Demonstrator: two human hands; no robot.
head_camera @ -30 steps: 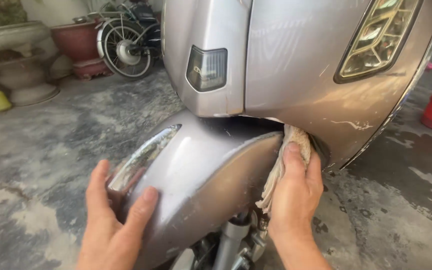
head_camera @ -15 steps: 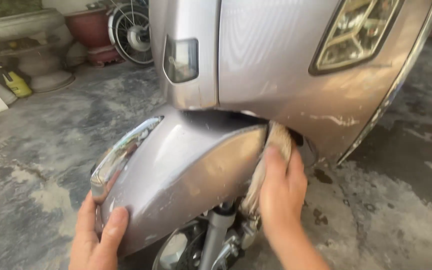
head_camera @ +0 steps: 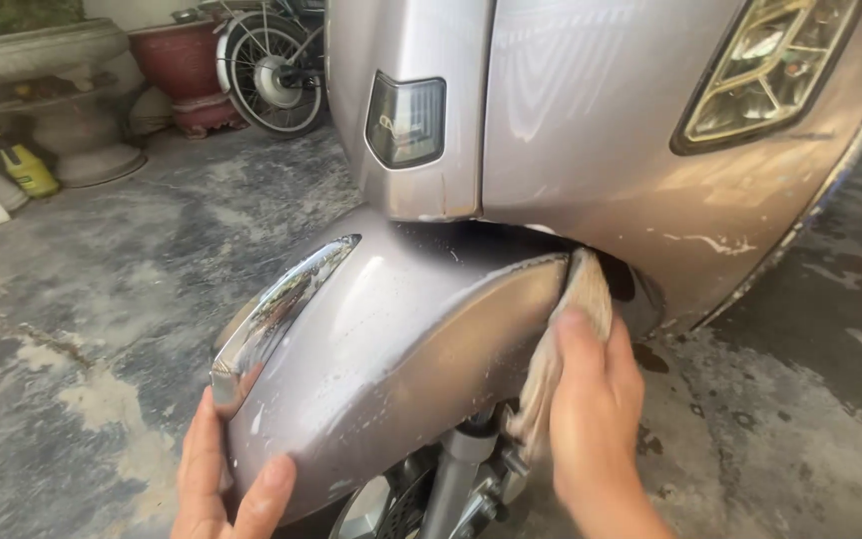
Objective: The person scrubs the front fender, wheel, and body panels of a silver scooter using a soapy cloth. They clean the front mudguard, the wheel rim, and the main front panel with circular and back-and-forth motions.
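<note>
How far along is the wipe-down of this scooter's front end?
Done: nothing looks finished; the front mudguard shows spots and streaks. In hand: the right hand presses a cloth against the mudguard's rear edge, and the left hand grips its front tip. Left: the front panel shows a brownish film and scuffs.

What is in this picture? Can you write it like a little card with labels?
Place: wet concrete floor outdoors
Main thing: grey scooter, front fender under its front panel
Right hand: presses a beige cloth on the fender's rear edge
Left hand: grips the fender's front tip, below the chrome trim
Lights: small lamp in the middle, headlight to the side
Marks: scratch on the front panel
Background: spoked wheel, red pot, stone basin, yellow bottle
</note>
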